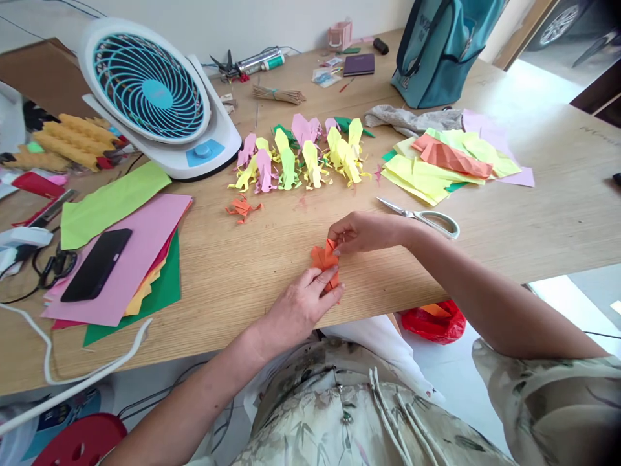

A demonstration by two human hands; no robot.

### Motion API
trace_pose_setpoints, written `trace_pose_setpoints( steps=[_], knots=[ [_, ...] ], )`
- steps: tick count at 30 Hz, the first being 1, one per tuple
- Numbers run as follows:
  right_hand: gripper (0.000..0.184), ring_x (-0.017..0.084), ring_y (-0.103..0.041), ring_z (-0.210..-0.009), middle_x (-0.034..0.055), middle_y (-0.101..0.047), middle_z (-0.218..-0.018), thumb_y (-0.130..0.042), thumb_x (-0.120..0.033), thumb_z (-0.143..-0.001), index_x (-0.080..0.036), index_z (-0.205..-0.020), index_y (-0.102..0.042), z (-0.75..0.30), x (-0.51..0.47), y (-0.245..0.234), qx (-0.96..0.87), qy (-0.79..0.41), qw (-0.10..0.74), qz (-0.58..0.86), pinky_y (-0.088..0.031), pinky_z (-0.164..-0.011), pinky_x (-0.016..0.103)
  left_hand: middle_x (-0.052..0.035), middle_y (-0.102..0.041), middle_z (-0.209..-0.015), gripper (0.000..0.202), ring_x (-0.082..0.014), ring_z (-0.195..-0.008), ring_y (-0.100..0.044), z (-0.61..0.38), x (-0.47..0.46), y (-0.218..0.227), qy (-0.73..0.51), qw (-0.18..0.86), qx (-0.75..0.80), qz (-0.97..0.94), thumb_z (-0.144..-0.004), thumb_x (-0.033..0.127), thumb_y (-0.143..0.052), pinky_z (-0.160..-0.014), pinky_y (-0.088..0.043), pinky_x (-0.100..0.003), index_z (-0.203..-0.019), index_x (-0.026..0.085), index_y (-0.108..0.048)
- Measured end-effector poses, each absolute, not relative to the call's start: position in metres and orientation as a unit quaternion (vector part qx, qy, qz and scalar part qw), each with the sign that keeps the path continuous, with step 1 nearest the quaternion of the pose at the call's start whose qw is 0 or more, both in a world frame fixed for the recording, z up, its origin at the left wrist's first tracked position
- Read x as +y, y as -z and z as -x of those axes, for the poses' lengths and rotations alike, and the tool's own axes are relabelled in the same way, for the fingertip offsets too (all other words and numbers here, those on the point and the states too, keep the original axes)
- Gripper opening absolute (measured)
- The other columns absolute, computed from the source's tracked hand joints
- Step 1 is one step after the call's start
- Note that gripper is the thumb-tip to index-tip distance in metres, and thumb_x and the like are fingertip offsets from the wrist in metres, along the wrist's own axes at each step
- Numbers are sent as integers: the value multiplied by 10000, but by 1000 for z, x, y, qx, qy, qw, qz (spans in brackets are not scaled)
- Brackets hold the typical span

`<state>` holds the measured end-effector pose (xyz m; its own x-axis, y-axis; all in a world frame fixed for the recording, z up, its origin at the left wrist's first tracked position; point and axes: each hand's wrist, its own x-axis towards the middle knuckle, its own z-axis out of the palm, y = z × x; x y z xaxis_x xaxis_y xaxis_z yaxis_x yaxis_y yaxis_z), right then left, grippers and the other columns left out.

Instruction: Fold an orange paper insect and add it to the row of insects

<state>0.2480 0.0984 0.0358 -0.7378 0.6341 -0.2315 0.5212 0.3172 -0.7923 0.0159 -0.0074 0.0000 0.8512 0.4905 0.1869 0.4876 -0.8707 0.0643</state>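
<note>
Orange paper piece [323, 257] sits dead center of the frame, near the front edge of the wooden table [509, 220], its long axis running up-down between both hands. The left hand [303, 305] comes from lower left, fingers pressed together on the bottom end; the right hand [363, 232] pinches the top corner from the upper right. Scissors [427, 219] lie just beyond the right wrist, and a row of folded paper figures [301, 155] stands further up.

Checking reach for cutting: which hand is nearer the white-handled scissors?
Right. The right hand lies just left of the scissors, pinching the orange folded paper; the left hand is farther, lower left, holding the same paper.
</note>
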Motion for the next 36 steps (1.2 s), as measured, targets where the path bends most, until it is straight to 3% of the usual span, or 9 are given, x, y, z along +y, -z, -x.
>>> trace_pose_setpoints(
  steps=[2, 5, 10, 15, 22, 25, 28, 33, 36],
  knots=[
    [121, 125, -566, -737, 12, -646, -852, -640, -219, -812, -181, -921, -677, -247, 86, -35, -835, -397, 95, 371, -415, -652, 235, -194, -508, -1436, 367, -252, -1148, -523, -15, -7, 2, -98, -1, 248, -964, -945, 87, -463, -981, -528, -405, -1301, 108, -550],
    [201, 120, -568, -743, 36, -625, -923, -623, -120, -803, -178, -990, -664, -243, 67, -30, -849, -318, 143, 396, -422, -679, 238, -203, -531, -1418, 386, -255, -1182, -538, -15, -5, 5, -102, -19, 240, -965, -960, 88, -430, -1018, -508, -405, -1335, 50, -511],
    [385, 128, -620, -735, 85, -635, -1055, -646, -113, -800, -157, -1182, -621, -230, 37, -17, -809, -275, 211, 475, -470, -724, 261, -186, -584, -1356, 373, -254, -1209, -566, -15, -4, 7, -91, -35, 232, -968, -983, 114, -404, -1072, -473, -398, -1327, 27, -518],
    [526, 206, -677, -918, 74, -717, -1059, -602, -150, -860, -186, -1374, -500, -217, 14, 0, -768, -229, 280, 529, -489, -831, 309, -172, -606, -1314, 382, -262, -1204, -575, -15, -6, 6, -102, -35, 234, -966, -979, 122, -420, -1085, -474, -408, -1338, 34, -519],
    [408, 229, -683, -887, 81, -735, -970, -568, -159, -897, -167, -1304, -549, -212, 8, 11, -785, -165, 297, 519, -501, -820, 344, -149, -623, -1265, 352, -255, -1187, -577, -15, -5, 10, -155, -17, 246, -957, -964, 131, -483, -1040, -523, -405, -1305, 76, -553],
    [292, 228, -685, -926, 83, -729, -1052, -552, -149, -912, -188, -1201, -557, -212, 8, 13, -787, -162, 317, 503, -495, -832, 352, -143, -645, -1228, 337, -253, -1159, -591, -15, -5, 11, -181, -17, 236, -955, -954, 118, -497, -1026, -537, -397, -1278, 55, -566],
    [204, 235, -689, -904, 88, -736, -1014, -559, -142, -915, -177, -1116, -558, -213, 5, 15, -791, -159, 325, 493, -496, -800, 359, -140, -657, -1212, 306, -244, -1148, -599, -14, -5, 11, -196, -11, 237, -952, -958, 117, -488, -1025, -541, -391, -1241, 52, -586],
    [235, 254, -648, -1090, 153, -634, -1323, -494, -200, -984, -179, -1192, -603, -216, -1, 15, -837, -104, 315, 434, -486, -900, 406, -134, -656, -1193, 275, -233, -1133, -603, -14, -6, 9, -207, 11, 259, -943, -960, 119, -492, -1019, -546, -384, -1206, 82, -609],
    [272, 235, -631, -1079, 149, -627, -1293, -474, -203, -995, -189, -1217, -631, -217, -4, 13, -842, -91, 315, 428, -490, -883, 380, -132, -659, -1174, 256, -232, -1127, -604, -14, -7, 8, -213, 19, 260, -942, -961, 112, -481, -1017, -549, -392, -1174, 97, -622]
  ],
)
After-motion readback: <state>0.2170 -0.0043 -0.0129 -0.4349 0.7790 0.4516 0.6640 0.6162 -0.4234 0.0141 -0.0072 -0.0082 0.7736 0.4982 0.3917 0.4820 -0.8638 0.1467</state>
